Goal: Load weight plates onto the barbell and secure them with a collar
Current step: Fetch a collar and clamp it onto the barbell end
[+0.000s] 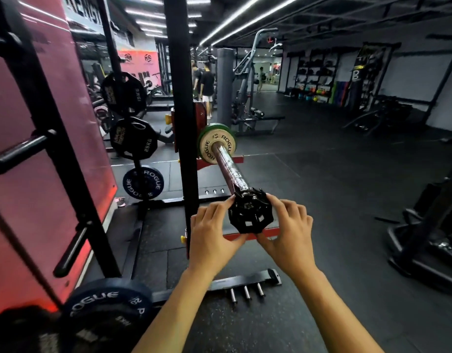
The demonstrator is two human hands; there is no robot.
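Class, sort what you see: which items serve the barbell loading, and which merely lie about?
In use: black collar, left hand, right hand, barbell sleeve, white Rogue plate.
Lying about: blue Rogue plate, 25KG plate, floor pegs.

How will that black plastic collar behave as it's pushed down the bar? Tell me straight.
The black plastic collar probably feels light: both the left hand and the right hand hold it by fingertips only. It looks rigid, with cut-out openings. It should slide easily along the smooth steel barbell sleeve toward the cream Rogue plate.
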